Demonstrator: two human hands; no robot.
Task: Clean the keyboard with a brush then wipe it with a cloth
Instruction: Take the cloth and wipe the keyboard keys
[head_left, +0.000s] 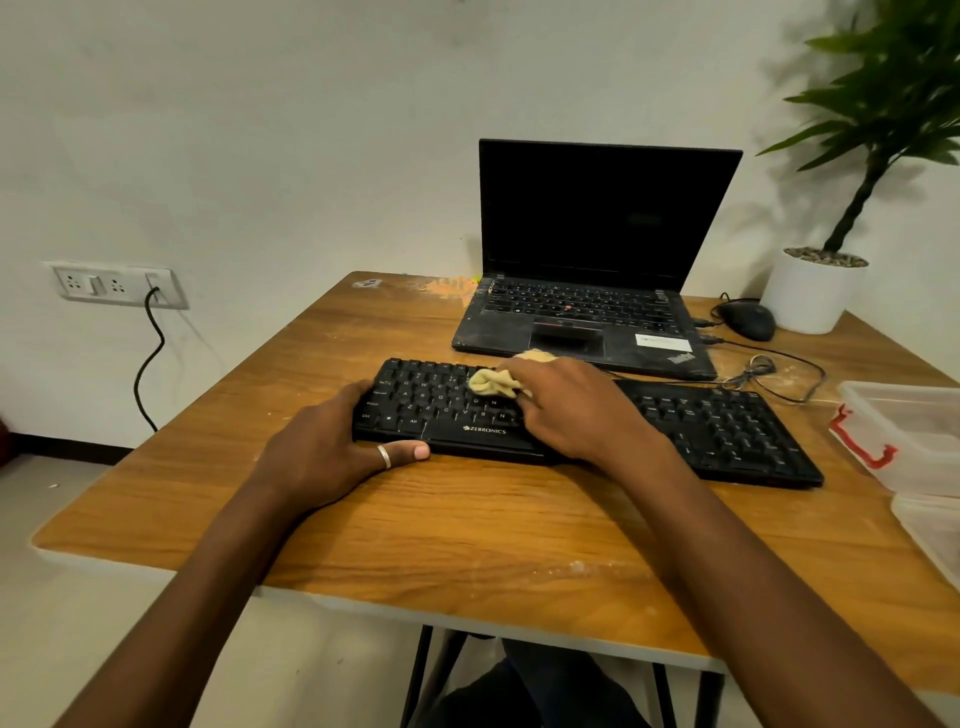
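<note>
A black Zebronics keyboard (727, 426) lies across the middle of the wooden table (467, 525). My left hand (332, 447) grips its left end, thumb along the front edge, fingers over the far corner. My right hand (576, 410) holds a bunched yellow cloth (493, 382) pressed onto the keys near the keyboard's middle. The hand hides most of the cloth and the keys below it. No brush is in view.
An open black laptop (597, 291) stands just behind the keyboard. A black mouse (748, 319), its cable (763, 371) and a white plant pot (810, 296) are at the back right. Clear plastic boxes (914, 431) with a red clip sit at the right edge.
</note>
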